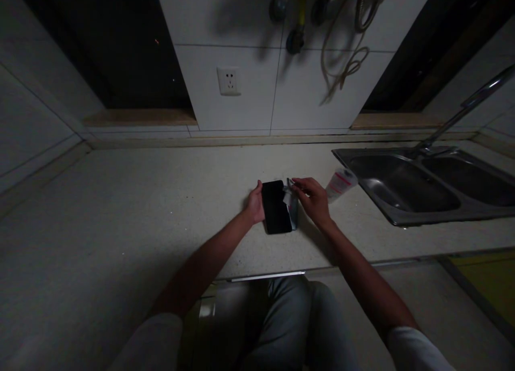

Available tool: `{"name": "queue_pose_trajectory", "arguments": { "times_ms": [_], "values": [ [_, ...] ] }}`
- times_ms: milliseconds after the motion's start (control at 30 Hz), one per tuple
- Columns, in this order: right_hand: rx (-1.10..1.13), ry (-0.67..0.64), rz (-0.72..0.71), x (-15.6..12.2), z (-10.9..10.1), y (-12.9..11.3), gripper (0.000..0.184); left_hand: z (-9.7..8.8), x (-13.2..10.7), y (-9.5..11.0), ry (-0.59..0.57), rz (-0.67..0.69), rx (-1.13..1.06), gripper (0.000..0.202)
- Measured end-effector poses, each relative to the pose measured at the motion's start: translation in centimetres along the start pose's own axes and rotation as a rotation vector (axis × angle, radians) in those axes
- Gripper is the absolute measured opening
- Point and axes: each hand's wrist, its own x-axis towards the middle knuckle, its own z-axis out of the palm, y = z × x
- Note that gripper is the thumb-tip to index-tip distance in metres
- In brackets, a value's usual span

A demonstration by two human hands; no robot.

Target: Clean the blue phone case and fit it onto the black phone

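Observation:
A flat black tablet-like device (276,210) lies near the front edge of the pale counter (193,177). My left hand (255,203) grips its left edge, thumb up along the side and the other fingers mostly hidden. Above its upper right part, the fingertips of my right hand (311,196) are pinched on a small pale sheet (287,197); whether it is film or tissue I cannot tell. A thin dark-and-light tip shows at those fingers. Along the device's right side runs a bluish-grey strip (294,215), partly behind my right hand.
Just right of my right hand, a translucent plastic cup (341,183) with red marks leans or stands on the counter. Further right is a double steel sink (396,212) with a tall faucet (466,110). A socket (229,81) and a hanging cord (346,65) are on the tiled wall.

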Motion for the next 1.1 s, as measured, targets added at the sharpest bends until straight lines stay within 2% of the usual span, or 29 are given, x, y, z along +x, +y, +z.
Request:
{"name": "queue_pose_trajectory", "arguments": {
  "times_ms": [133, 300, 467, 633, 867, 967, 1100],
  "values": [
    [0.001, -0.070, -0.009, 0.8, 1.8, -0.2, 0.020, -0.2, 0.1, 0.0, 0.018, 0.011, 0.022, 0.062],
    [-0.042, -0.131, -0.024, -1.5, 2.3, -1.2, 0.020, -0.6, 0.2, 0.2, 0.085, 0.059, 0.046, 0.062],
    [-0.019, -0.139, -0.013, -5.3, 1.4, -2.1, 0.021, -0.4, 0.2, 0.1, 0.018, 0.042, 0.027, 0.067],
    [0.017, -0.234, 0.008, -8.3, -0.1, -2.7, 0.022, -0.3, -0.2, 0.0, 0.020, 0.071, -0.006, 0.066],
    [0.131, -0.414, 0.000, -8.7, -2.5, -3.4, 0.018, 0.2, -0.5, 0.2, 0.021, 0.081, -0.047, 0.069],
    [0.130, -0.393, 0.097, -7.9, -3.0, -3.0, 0.012, 0.4, -0.6, 0.7, 0.046, 0.122, -0.060, 0.070],
    [0.155, -0.244, 0.375, -5.5, -3.4, -0.3, 0.010, 0.3, -0.5, 1.5, 0.090, 0.180, -0.047, 0.068]
  ]
}}
